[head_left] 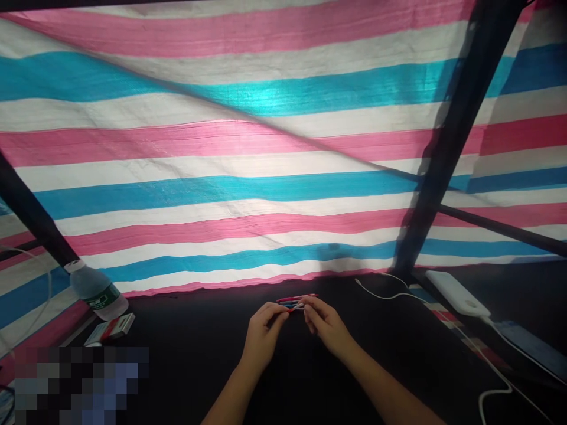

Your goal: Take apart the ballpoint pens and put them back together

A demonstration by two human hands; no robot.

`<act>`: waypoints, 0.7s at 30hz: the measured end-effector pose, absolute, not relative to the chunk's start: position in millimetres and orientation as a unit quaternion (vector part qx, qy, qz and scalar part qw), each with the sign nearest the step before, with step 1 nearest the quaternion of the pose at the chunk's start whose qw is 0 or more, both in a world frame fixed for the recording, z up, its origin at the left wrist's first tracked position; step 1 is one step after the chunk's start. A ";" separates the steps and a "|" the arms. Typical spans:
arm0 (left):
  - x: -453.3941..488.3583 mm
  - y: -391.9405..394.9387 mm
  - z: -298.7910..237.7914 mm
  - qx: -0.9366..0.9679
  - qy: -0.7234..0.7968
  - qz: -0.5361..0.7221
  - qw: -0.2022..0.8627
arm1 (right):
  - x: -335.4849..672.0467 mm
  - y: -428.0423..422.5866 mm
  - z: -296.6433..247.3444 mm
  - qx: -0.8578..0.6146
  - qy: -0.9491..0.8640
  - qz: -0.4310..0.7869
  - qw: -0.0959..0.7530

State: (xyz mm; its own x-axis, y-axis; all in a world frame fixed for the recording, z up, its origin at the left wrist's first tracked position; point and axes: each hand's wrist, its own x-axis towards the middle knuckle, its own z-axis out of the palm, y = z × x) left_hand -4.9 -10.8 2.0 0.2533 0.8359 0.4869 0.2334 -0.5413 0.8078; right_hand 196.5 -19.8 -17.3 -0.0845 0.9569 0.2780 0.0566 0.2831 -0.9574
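Since your left hand [263, 333] and right hand [325, 324] pinch the red and blue pens [292, 302] from opposite sides, the pens sit bunched between them, over the dark surface [199, 354], with neither hand spread.

**Smooth plastic pens [296, 302] over a matt black tabletop [199, 354], beneath a woven plastic tarpaulin [221, 147]**
Pens: slim barrels with a slight gloss, finer detail too small to tell. Tarpaulin: finely ribbed weave, with a soft sheen on the far blue stripe. At left, a translucent plastic water bottle [98, 290] with a faint shine, and just beside it a paper carton [110, 329] with a smooth printed face. At right, a smooth white plastic power bank [456, 293], a thin white rubbery cable [390, 297] and a dull plastic power strip [531, 348]. Dark frame poles [452, 130]: matt, material hard to tell.
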 end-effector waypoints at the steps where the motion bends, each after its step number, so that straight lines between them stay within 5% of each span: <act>1: -5.3 -10.3 1.5 0.729 0.367 0.490 0.305 | 197.1 -21.1 -15.7 -0.422 -0.615 0.402 0.532; 10: -10.7 -7.0 -0.1 0.757 0.365 0.477 0.259 | 203.1 -24.1 -1.9 -0.416 -0.701 0.294 0.499; 21: -17.1 -6.0 -1.9 0.866 0.334 0.365 0.070 | 207.8 -25.9 -5.1 -0.400 -0.797 0.197 0.407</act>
State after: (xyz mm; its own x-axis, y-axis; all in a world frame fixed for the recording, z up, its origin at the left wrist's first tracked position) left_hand -17.1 -6.0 -1.9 0.5097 0.6298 0.5861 0.5283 -0.7668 0.3646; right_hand 207.8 -25.9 -5.1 -0.3476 0.7983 0.4918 0.4774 0.6021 -0.6400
